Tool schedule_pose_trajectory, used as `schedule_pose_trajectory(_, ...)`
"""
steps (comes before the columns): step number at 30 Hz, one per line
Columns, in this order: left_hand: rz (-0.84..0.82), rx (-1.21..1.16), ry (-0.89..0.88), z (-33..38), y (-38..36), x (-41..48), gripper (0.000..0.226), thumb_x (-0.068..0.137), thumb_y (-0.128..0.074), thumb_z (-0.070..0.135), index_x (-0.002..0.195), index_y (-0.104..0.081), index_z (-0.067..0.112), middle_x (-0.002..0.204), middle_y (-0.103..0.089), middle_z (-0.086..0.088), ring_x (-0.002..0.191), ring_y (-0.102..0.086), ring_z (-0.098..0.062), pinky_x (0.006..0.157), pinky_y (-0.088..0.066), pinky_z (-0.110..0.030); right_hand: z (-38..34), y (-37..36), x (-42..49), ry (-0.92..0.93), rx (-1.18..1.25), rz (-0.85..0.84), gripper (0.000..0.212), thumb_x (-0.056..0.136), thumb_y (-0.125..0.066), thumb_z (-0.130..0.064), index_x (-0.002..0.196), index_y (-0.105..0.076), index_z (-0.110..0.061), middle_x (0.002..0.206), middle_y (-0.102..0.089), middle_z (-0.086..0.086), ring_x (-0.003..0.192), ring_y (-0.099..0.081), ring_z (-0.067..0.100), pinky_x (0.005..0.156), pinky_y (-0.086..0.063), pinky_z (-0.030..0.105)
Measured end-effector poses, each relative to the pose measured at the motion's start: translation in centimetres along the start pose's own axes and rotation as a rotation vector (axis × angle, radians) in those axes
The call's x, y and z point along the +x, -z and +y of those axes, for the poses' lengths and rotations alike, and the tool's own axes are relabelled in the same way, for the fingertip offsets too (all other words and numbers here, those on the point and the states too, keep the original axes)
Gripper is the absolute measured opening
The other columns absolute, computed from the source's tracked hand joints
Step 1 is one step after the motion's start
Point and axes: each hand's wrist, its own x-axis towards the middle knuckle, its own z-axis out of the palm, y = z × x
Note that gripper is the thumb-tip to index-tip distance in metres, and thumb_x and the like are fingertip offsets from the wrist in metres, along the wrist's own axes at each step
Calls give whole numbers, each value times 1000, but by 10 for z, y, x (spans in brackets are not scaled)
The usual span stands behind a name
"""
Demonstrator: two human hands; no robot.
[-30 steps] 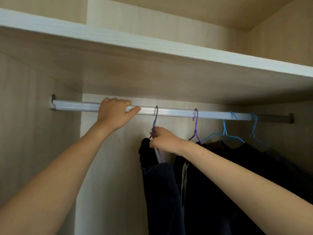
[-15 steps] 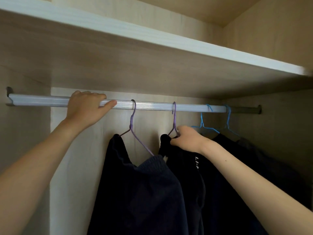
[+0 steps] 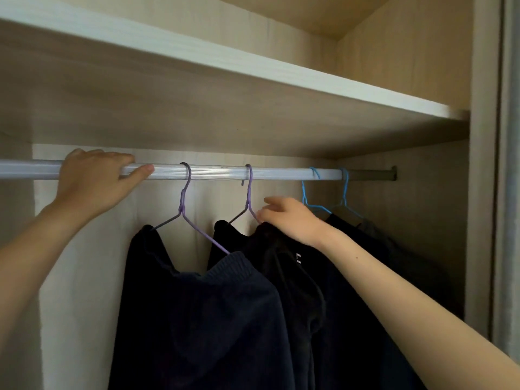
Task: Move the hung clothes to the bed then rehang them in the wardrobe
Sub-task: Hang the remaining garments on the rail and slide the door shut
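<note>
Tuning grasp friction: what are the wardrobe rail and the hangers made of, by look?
Wardrobe rail: likely aluminium, silvery satin finish, fine lengthwise ribs catching light; darker at its right end.
Purple hangers and blue hangers: thin wire, probably plastic-coated, judging by the uniform colour and twisted necks. One purple arm looks grey, possibly bare or shadowed.

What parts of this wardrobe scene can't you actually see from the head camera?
- Rail: its left end is cut off by the frame edge.
- Dark clothes: hems run below the frame.
- White lettering: mostly covered by the right hand's forearm.
- Right hand's grip: fingers blurred.
</note>
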Motion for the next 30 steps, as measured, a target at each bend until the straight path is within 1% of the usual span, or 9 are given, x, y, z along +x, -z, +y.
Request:
schedule_pose_trajectory(3,-8,13,-9,-1,0,1,58,88,-25,68,71,-58,23,61,-58,-3,62,-55,-27,64,-34,-34,37,42,-1,2,-322,264,42,92,-55,-24,124,-54,2,121,-63,20,114,-58,36,88,-44,36)
schedule_pose_trajectory(5,-10,7,-3,0,2,2,58,87,-25,67,65,-55,22,55,-51,-1,58,-51,-26,62,-34,-33,66,57,-1,-83,-465,244,28,95,-49,-19,110,-55,4,109,-64,24,104,-59,40,77,-44,38)
schedule_pose_trajectory(7,-19,-1,11,1,3,2,58,87,-26,67,61,-52,23,53,-49,0,56,-49,-25,61,-33,-33,86,59,0,-112,-529,208,22,95,-44,-10,103,-59,3,105,-65,23,102,-61,39,78,-46,38)
schedule_pose_trajectory(10,-41,-18,21,2,3,2,58,87,-25,68,59,-50,24,52,-50,1,56,-50,-25,61,-33,-33,97,52,1,-34,-496,240,34,86,-42,5,109,-66,1,110,-69,20,107,-60,38,88,-48,38)
schedule_pose_trajectory(18,-49,-3,60,3,6,1,59,88,-26,67,57,-50,23,53,-52,1,54,-46,-24,63,-30,-34,85,32,6,71,-426,244,36,71,-43,10,95,-68,4,91,-70,24,96,-61,43,82,-50,42)
schedule_pose_trajectory(24,-105,-18,76,5,13,0,56,88,-28,65,58,-48,22,53,-46,5,56,-45,-24,66,-30,-35,86,27,2,63,-302,338,43,78,-40,14,108,-69,4,105,-71,24,105,-62,38,93,-48,38)
schedule_pose_trajectory(26,-154,-61,87,7,19,-2,51,89,-32,60,70,-57,20,66,-55,-2,68,-51,-28,71,-32,-38,83,25,-6,102,-235,420,38,84,-45,9,114,-68,1,111,-70,20,108,-64,34,95,-46,32)
schedule_pose_trajectory(28,-189,-162,125,9,28,-10,41,92,-46,48,100,-66,13,94,-60,-12,93,-54,-36,83,-37,-43,75,21,-25,133,-91,510,34,91,-49,0,120,-65,-3,115,-70,12,108,-65,24,95,-44,22)
schedule_pose_trajectory(30,-130,-306,184,17,41,-33,35,93,-56,32,121,-61,12,115,-54,-18,112,-47,-39,98,-36,-42,66,14,-58,164,70,591,29,94,-49,-7,118,-65,-7,111,-71,4,103,-64,10,91,-42,12)
